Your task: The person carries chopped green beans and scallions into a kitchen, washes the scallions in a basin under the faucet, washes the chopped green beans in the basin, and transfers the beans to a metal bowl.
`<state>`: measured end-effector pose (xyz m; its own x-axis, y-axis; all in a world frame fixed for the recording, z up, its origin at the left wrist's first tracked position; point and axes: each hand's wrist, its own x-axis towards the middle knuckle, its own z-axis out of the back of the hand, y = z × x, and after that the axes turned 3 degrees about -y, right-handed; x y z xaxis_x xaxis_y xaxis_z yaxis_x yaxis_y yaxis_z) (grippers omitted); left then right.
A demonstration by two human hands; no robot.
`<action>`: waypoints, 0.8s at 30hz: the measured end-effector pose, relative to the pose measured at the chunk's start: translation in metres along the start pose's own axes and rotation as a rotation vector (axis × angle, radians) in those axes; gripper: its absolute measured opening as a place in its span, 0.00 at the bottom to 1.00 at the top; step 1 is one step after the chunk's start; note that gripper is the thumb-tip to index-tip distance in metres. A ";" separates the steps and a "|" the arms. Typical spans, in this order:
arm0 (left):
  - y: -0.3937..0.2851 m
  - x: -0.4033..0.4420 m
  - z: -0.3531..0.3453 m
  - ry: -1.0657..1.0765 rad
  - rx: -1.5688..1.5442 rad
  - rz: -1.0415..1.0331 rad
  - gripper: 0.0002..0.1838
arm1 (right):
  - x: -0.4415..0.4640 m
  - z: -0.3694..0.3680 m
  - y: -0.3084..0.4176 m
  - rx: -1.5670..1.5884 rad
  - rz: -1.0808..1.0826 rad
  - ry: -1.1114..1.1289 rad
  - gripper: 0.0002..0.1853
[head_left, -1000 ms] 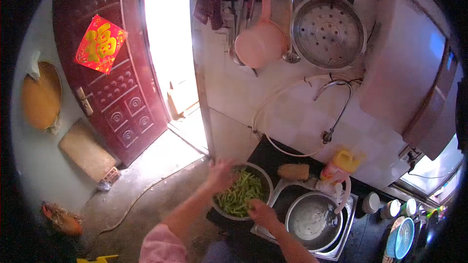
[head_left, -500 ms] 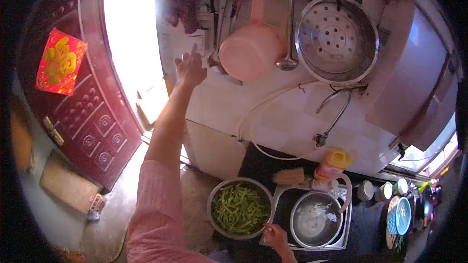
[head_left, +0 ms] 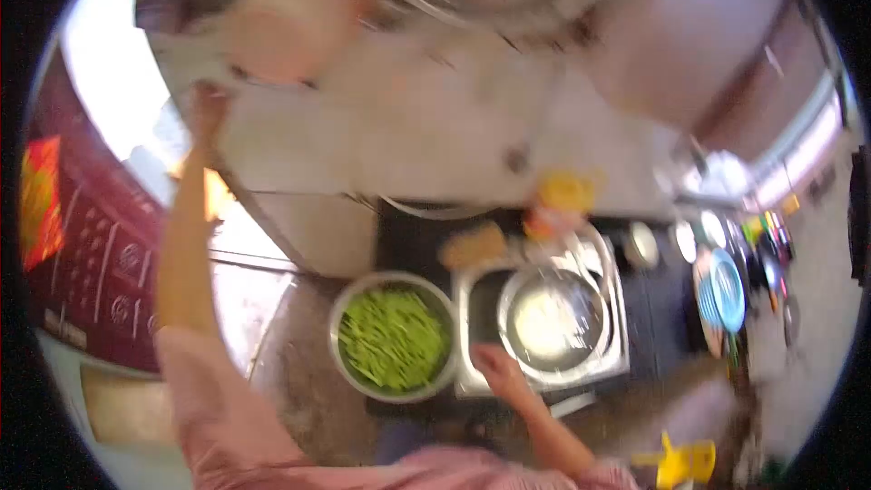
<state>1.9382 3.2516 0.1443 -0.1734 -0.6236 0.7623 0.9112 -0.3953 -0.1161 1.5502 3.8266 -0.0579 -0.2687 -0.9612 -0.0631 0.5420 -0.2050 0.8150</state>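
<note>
My left hand (head_left: 210,107) is stretched out beside the tiled wall, below a pink hanging dipper (head_left: 295,18); motion smears its fingers. My right hand (head_left: 499,370) hovers over the front left part of the sink (head_left: 463,313), blurred, with no object visible in it. To its left a metal bowl (head_left: 336,358) is full of cut green beans (head_left: 392,338), and a small gap separates hand and bowl. A round metal basin (head_left: 594,345) with whitish liquid sits in the sink, to the right of that hand.
Behind the sink stand a yellow-capped bottle (head_left: 564,204) and a brown block (head_left: 474,247). Cups (head_left: 641,247) and a blue basket (head_left: 726,290) line the dark counter to the right. A red door (head_left: 100,245) stands at the left. A yellow object (head_left: 687,463) is at bottom right.
The view has swung right and down and blurred. My right hand has left the bean bowl's rim. My left hand has lowered from near the wall switch. The counter and beans look brighter.
</note>
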 end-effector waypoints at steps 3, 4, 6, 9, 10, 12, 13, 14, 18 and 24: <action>0.009 -0.039 0.001 0.133 -0.624 0.211 0.08 | -0.006 0.019 -0.026 0.140 -0.029 -0.031 0.14; -0.003 -0.063 0.006 0.188 -0.812 0.269 0.08 | -0.008 0.035 -0.025 0.188 -0.195 0.055 0.13; -0.098 -0.124 0.048 0.348 -0.834 0.304 0.06 | -0.018 0.058 -0.049 0.173 -0.232 0.040 0.12; -0.264 -0.204 0.115 0.618 -0.659 0.213 0.13 | -0.027 0.092 -0.101 0.026 -0.125 -0.067 0.11; -0.315 -0.226 0.128 0.713 -0.837 0.382 0.13 | -0.027 0.102 -0.123 0.072 -0.183 -0.100 0.11; -0.391 -0.273 0.123 0.863 -1.051 0.465 0.12 | -0.026 0.125 -0.161 0.165 -0.297 -0.163 0.11; -0.415 -0.299 0.106 0.987 -1.079 0.463 0.12 | -0.022 0.138 -0.175 0.128 -0.276 -0.208 0.11; -0.445 -0.320 0.092 1.132 -1.073 0.478 0.12 | -0.016 0.151 -0.190 0.049 -0.237 -0.255 0.10; -0.559 -0.401 0.016 1.115 -0.776 0.065 0.15 | 0.011 0.188 -0.224 -0.107 -0.157 -0.291 0.11; -0.664 -0.434 -0.066 0.984 -0.518 -0.232 0.19 | 0.068 0.187 -0.256 -0.295 0.013 -0.170 0.20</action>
<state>1.3838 3.7399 -0.1515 -0.7442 -0.6679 -0.0054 0.5947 -0.6588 -0.4608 1.2443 3.8484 -0.1631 -0.3754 -0.9247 0.0635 0.7468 -0.2612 0.6116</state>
